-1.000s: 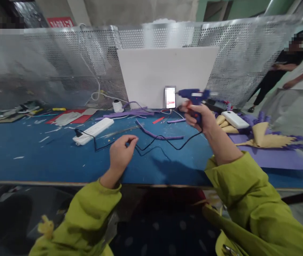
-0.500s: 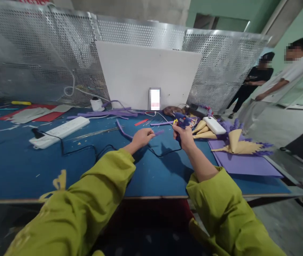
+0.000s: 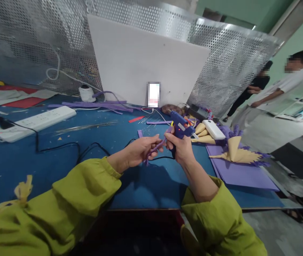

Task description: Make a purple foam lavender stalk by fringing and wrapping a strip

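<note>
My right hand [image 3: 182, 145] is closed round a blue glue gun [image 3: 180, 124], whose nozzle points up and to the left. A clear glue stick shows at the gun's back end. Between the fingers of my left hand [image 3: 142, 149] I pinch a narrow purple paper strip [image 3: 158, 146]. One end of the strip reaches the fingers of my right hand, just under the gun; the other hangs below my left fingers. From the gun a black cord [image 3: 162, 157] runs leftward behind my left hand.
A white power strip [image 3: 40, 121] lies at left, near thin wires [image 3: 87, 126]. Purple strips [image 3: 105, 106], a white thread spool [image 3: 86, 93] and a lit phone [image 3: 153, 95] are at the back. Paper lavender [image 3: 236, 153], purple sheets [image 3: 242, 177] and a white power bank [image 3: 213, 129] lie right.
My left hand has turned palm-up and moved closer to my right hand, bringing the purple strip to its fingers. The glue gun stays in my right hand. The view has shifted.
</note>
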### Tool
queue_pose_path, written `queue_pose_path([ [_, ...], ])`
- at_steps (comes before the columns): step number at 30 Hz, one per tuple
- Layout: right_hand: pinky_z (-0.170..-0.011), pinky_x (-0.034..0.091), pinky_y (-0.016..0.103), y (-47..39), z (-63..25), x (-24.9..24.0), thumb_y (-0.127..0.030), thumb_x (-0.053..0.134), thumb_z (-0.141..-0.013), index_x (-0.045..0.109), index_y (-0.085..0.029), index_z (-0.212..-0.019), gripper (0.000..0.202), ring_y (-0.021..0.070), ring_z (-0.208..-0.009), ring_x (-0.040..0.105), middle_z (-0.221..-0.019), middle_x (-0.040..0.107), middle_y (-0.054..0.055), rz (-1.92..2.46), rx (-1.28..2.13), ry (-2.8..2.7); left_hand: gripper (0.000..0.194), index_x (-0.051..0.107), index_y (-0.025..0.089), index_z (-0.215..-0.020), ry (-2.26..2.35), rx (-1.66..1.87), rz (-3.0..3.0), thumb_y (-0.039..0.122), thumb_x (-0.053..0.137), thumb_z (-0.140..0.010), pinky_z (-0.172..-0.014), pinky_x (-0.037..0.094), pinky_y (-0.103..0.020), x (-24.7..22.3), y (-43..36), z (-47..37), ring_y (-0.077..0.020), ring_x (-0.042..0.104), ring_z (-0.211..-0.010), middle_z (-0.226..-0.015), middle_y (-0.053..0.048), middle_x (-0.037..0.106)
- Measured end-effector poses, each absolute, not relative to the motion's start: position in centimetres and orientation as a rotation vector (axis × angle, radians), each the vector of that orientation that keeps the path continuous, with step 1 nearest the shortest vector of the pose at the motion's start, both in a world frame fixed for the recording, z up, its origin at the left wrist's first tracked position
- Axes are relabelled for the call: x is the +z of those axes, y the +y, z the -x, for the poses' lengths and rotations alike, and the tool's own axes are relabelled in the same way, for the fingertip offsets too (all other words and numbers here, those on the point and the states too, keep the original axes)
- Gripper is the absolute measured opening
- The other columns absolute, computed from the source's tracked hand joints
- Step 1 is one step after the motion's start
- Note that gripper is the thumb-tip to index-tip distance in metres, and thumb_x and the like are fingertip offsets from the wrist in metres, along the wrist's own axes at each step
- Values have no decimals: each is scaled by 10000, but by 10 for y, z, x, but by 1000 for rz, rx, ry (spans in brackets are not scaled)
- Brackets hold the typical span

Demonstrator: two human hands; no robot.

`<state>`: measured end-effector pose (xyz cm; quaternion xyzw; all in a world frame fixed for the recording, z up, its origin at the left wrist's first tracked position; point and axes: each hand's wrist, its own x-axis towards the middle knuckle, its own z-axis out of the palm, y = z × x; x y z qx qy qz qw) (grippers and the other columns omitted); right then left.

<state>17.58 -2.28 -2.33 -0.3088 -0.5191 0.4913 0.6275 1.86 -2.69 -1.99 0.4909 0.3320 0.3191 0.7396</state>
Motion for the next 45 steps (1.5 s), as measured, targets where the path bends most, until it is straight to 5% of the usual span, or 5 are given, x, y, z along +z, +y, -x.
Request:
queue_pose_path([
  [10,-389,387,181,15,-222,-15,-258,816,-601,423,-210,-719,413,24,-377,383,-534,441,-136,720,763,-565,299,750,218,-977,1796,853,-2339,286,524,-794,-622,427,-322,21,-24,22,-249,654,-728,-806,-69,744],
  [16,-395,388,188,15,-235,-7,-283,814,-569,431,-217,-725,419,30,-390,386,-544,446,-129,679,735,-539,209,756,227,-806,1076,454,-1878,389,641,-741,-476,451,-285,51,-32,52,-161,582,-445,-776,-52,758],
  [20,-396,366,190,4,-224,-6,-321,795,-608,471,-213,-762,375,28,-375,347,-533,420,-129,691,911,-798,356,799,185,-844,647,36,-1725,423,817,-581,-666,543,-358,39,-20,50,-302,706,-734,-806,-136,768],
  [25,-394,360,214,-10,-190,-21,-303,758,-678,482,-211,-749,300,57,-337,377,-446,431,-127,805,965,-1120,402,758,209,-994,958,930,-1578,514,708,-738,-716,512,-298,-4,-7,12,-236,682,-912,-1027,-102,750],
  [45,-459,393,237,-41,-173,-38,-487,673,-817,545,-194,-838,320,86,-468,472,-651,540,-35,909,805,-1434,207,758,168,-799,944,1489,-1143,351,779,-704,-539,400,-222,-25,-18,-12,-127,590,-624,-692,-19,714],
])
